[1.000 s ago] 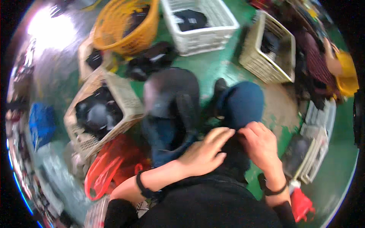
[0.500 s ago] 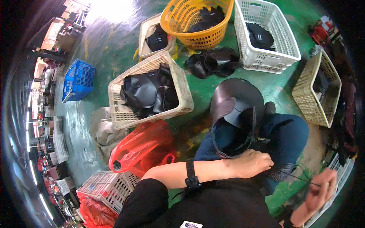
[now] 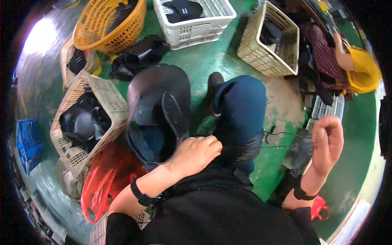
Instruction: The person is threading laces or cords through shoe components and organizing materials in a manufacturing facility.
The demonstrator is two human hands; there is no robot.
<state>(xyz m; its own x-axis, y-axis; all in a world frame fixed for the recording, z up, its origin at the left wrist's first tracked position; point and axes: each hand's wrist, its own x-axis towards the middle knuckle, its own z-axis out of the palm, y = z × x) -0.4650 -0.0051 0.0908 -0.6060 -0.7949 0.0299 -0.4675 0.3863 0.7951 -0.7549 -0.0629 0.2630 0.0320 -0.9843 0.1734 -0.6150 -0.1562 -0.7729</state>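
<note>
I sit on a green floor with blue-trousered knees [image 3: 241, 106] up. A large dark, cap-shaped piece [image 3: 157, 110] lies over my left leg. My left hand [image 3: 196, 153] rests with curled fingers on dark material [image 3: 241, 149] in my lap, beside that piece. My right hand [image 3: 328, 141] is raised out to the right, fingers pinched together. A thin black thread [image 3: 286, 133] runs from it back toward my lap. Whether a needle is in the fingers is too small to tell.
Around me stand an orange basket [image 3: 110, 24], a white crate [image 3: 196, 18], a beige crate [image 3: 271, 41] and another beige crate [image 3: 87, 118] full of black pieces. Loose black pieces [image 3: 139, 55], a red bag [image 3: 106, 175] and a blue crate [image 3: 28, 143] lie left. A person in yellow [image 3: 359, 69] sits at the right.
Both hands were together on the lap a second ago. My right hand has since drawn away to the right and upward, pulling the thread out; my left hand stayed on the material.
</note>
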